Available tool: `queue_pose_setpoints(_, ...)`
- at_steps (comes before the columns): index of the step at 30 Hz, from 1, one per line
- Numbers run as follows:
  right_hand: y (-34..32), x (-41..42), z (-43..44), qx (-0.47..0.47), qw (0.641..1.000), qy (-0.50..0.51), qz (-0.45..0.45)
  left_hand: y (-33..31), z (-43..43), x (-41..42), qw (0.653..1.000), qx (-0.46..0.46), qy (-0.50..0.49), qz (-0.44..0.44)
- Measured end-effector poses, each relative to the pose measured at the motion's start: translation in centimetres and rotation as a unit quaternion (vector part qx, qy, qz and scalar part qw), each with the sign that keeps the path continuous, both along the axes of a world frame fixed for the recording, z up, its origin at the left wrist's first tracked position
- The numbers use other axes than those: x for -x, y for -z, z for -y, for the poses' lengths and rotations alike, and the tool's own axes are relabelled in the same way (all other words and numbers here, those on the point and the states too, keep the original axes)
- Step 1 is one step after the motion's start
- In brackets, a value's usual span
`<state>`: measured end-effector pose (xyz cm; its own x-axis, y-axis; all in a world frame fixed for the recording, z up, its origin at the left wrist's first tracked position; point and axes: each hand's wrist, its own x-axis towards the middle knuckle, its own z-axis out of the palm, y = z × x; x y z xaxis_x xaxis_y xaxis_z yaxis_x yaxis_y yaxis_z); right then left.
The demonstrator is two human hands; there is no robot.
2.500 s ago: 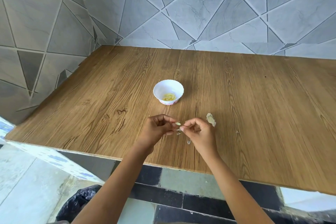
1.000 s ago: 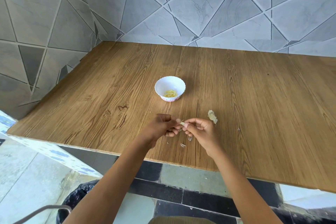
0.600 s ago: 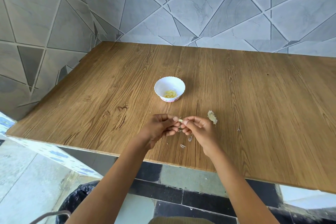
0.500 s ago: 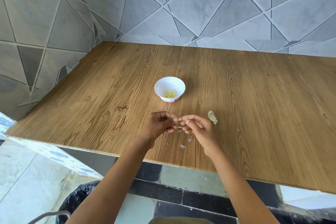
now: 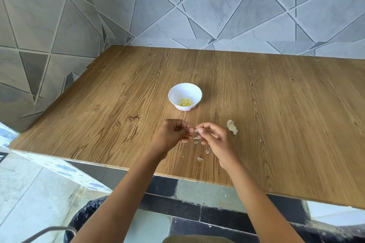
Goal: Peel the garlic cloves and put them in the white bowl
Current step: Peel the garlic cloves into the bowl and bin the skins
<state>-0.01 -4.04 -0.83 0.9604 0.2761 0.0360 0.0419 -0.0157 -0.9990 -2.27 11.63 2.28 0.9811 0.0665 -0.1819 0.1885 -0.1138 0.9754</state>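
We find the garlic clove [image 5: 196, 130] right where the two hands meet, above the near part of the tabletop [image 5: 276, 104]. Only a small pale sliver of it shows between the fingertips. The left hand [image 5: 171, 134] pinches it from 9 o'clock with curled fingers and the right hand [image 5: 216, 140] pinches it from 3 o'clock, so each grip is narrow and closed on the clove. At 12 o'clock from the hands, apart from them, stands the white bowl [image 5: 177, 92] with a few peeled cloves [image 5: 185, 102] at its bottom. At 2 o'clock of the right hand, just beside it, we see a crumpled scrap of garlic skin [image 5: 232, 127] — and at 6 o'clock of the grip small skin flakes [image 5: 199, 159] lie on the wood.
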Motion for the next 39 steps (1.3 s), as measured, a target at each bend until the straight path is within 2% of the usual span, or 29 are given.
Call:
queue_pose_setpoints(2, 0.0, 0.2, -0.2, -0.041, 0.997, 0.02, -0.062, 0.0, 0.1, 0.2, 1.0, 0.001, -0.003, 0.011)
queue_pose_setpoints(4, 0.0, 0.2, -0.1, -0.049, 0.995, 0.041, -0.074, 0.0, 0.0, 0.3, 1.0, -0.001, -0.012, 0.019)
queue_pose_setpoints(11, 0.6, 0.1, 0.4, 0.095, 0.99, 0.001, 0.101, 0.0, -0.2, 0.3, 0.999, 0.013, -0.031, 0.022)
queue_pose_setpoints(18, 0.3, 0.2, 0.3, 0.048, 0.997, -0.006, 0.052, 0.2, -0.3, 0.5, 0.999, -0.018, -0.015, 0.039)
queue_pose_setpoints(26, -0.5, 0.1, 0.3, 0.124, 0.989, -0.003, 0.077, 0.7, -0.7, 0.5, 0.991, -0.116, 0.009, 0.067)
queue_pose_setpoints(31, -0.3, 0.0, -0.2, 0.124, 0.99, 0.029, 0.056, 0.3, -0.5, 0.7, 0.994, -0.095, 0.008, 0.059)
queue_pose_setpoints(33, 0.5, 0.0, -0.1, 0.147, 0.985, 0.05, 0.082, 0.1, -1.0, 0.7, 0.995, -0.078, -0.018, 0.053)
queue_pose_setpoints(35, 1.2, 0.2, 0.4, 0.205, 0.964, 0.069, 0.152, 0.4, -2.5, 0.1, 0.99, -0.095, -0.086, 0.05)
queue_pose_setpoints(37, 1.8, 0.7, 1.1, 0.276, 0.929, 0.094, 0.228, 1.1, -4.7, -1.1, 0.969, -0.168, -0.172, 0.057)
queue_pose_setpoints(39, 2.7, 1.3, 2.0, 0.325, 0.904, 0.093, 0.261, 1.7, -6.5, -2.2, 0.937, -0.254, -0.233, 0.06)
